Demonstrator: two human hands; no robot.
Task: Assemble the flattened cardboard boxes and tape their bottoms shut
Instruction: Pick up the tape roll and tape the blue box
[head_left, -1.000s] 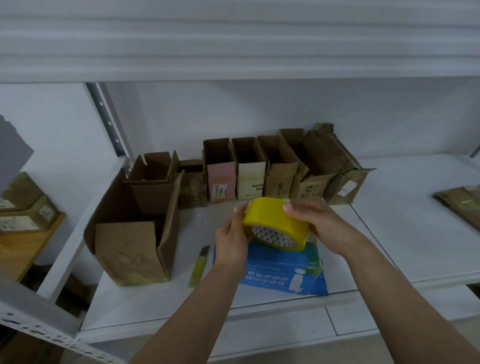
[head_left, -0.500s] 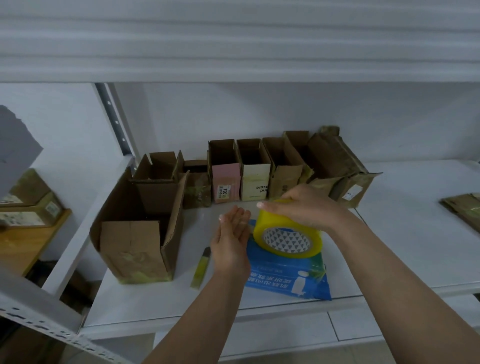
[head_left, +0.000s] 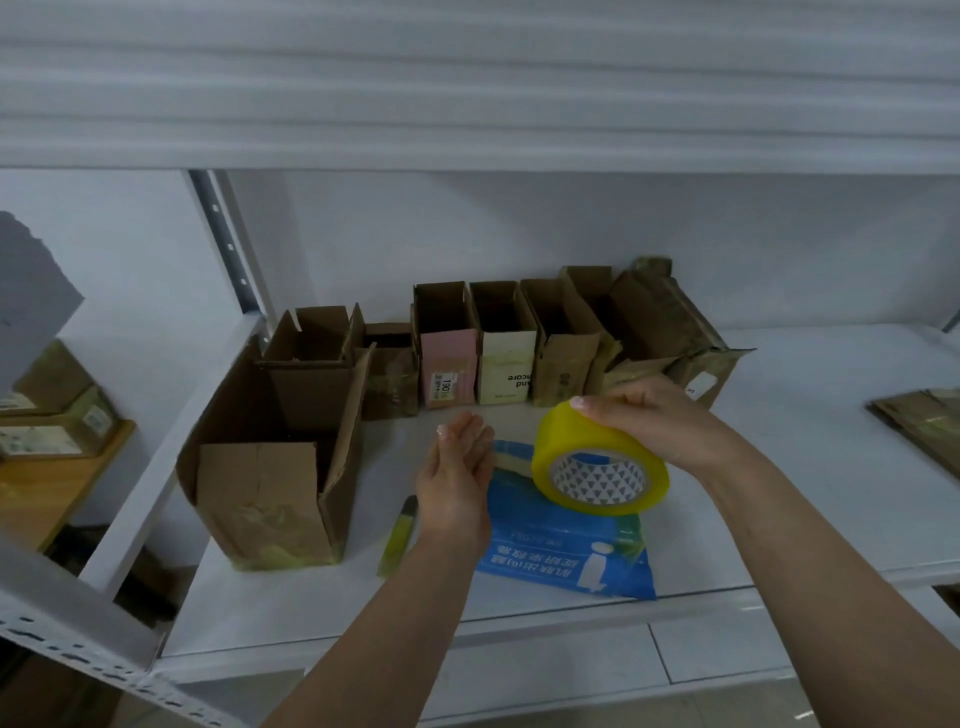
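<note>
A yellow tape roll (head_left: 597, 462) is being gripped from above by the right hand (head_left: 657, 418), the fingers curled over its top edge, and it is being held over a blue packet (head_left: 561, 561) that is lying on the white shelf (head_left: 810, 467). Whether the roll is touching the packet cannot be told from this angle. The left hand (head_left: 457, 478) is being held just beside the roll, its fingers straight and together, and nothing is being gripped by it. A yellow utility knife (head_left: 397, 535) is lying on the shelf just left of that hand.

Further left, a large opened cardboard box (head_left: 275, 467) is standing upright with its flaps raised. Along the back wall, a row of small assembled boxes (head_left: 524, 348) is being kept side by side, open tops up, a pink one and a cream one among them. At the far right, flattened cardboard boxes (head_left: 919, 421) are lying on the shelf, well apart from the hands.
</note>
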